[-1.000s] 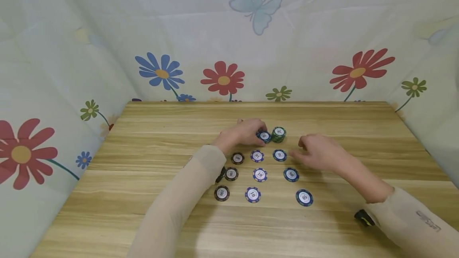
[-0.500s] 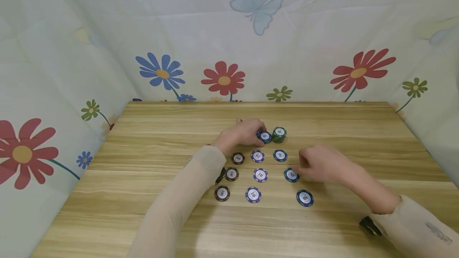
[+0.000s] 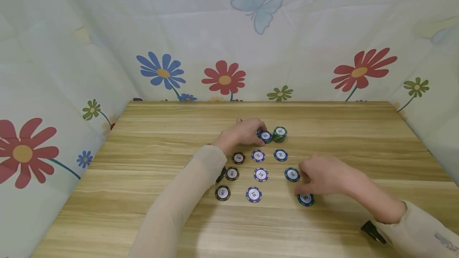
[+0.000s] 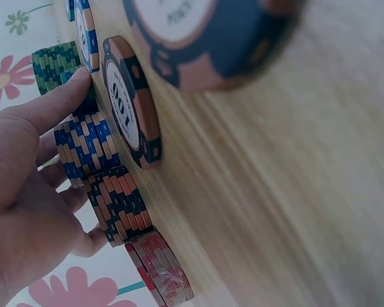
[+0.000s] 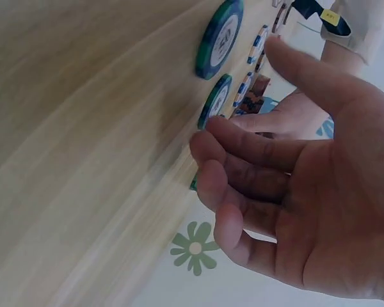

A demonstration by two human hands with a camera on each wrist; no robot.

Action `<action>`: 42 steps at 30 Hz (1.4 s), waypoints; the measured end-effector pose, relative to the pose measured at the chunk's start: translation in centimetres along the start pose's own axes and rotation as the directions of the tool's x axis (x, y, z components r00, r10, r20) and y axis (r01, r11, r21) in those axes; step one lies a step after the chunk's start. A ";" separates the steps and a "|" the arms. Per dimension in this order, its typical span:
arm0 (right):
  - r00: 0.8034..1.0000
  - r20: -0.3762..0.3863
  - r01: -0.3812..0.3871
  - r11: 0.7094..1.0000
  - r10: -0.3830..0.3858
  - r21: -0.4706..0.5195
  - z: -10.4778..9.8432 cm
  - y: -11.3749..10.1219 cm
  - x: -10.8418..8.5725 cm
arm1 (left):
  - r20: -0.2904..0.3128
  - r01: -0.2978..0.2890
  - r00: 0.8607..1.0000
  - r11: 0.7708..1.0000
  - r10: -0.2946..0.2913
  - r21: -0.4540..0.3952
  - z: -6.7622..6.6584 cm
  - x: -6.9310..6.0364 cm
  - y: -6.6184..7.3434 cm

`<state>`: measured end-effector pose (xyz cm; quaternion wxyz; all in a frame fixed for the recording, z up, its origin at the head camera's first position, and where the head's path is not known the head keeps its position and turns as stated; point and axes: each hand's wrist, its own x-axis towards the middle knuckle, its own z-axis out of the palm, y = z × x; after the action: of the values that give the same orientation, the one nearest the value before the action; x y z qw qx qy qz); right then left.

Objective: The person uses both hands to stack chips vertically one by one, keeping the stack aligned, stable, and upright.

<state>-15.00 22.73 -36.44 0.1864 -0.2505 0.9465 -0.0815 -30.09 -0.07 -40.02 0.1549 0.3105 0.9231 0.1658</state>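
My left hand (image 3: 244, 131) grips the stack topped by a blue 50 chip (image 3: 265, 135), thumb in front and fingers behind. Touching it on the right is a green stack (image 3: 280, 134). In the left wrist view the thumb of my left hand (image 4: 35, 185) lies against that stack; blue-and-orange (image 4: 86, 148), black-and-brown (image 4: 120, 204) and red (image 4: 160, 268) stacks continue the row. Bent loosely and holding nothing, my right hand (image 3: 324, 175) hovers beside the middle 50 chip (image 3: 292, 174), its thumb over the nearest one (image 3: 306, 200). The right wrist view shows the right palm (image 5: 333, 192) empty.
Three 100 chips (image 3: 232, 173) lie flat in a column by the left sleeve. To their right, three 10 chips (image 3: 261, 174) form another column, and a far 50 chip (image 3: 281, 155) lies before the stacks. A printed cloth (image 3: 301, 51) hangs behind the wooden table (image 3: 172, 120).
My right hand has moved toward the near side, from beside the far 50 chip, past the middle one, to the nearest one. The left hand has stayed at its stack.
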 end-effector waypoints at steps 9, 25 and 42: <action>0.993 0.112 0.018 1.000 -0.021 0.023 0.2 -0.3 -0.4 | 0.001 0.015 1.000 1.000 -0.015 0.004 0.0 0.1 0.1; 0.989 0.144 0.042 0.999 -0.039 -0.021 0.6 -0.9 -0.1 | 0.008 0.010 1.000 1.000 -0.010 0.014 0.0 0.2 0.1; 0.995 0.076 0.071 0.996 -0.068 -0.046 0.8 -1.2 0.0 | 0.007 0.015 1.000 1.000 -0.015 0.017 0.0 0.2 0.2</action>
<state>-14.18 21.64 -36.87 0.2123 -0.2907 0.9313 -0.0553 -30.13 0.15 -39.98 0.1567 0.3054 0.9263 0.1555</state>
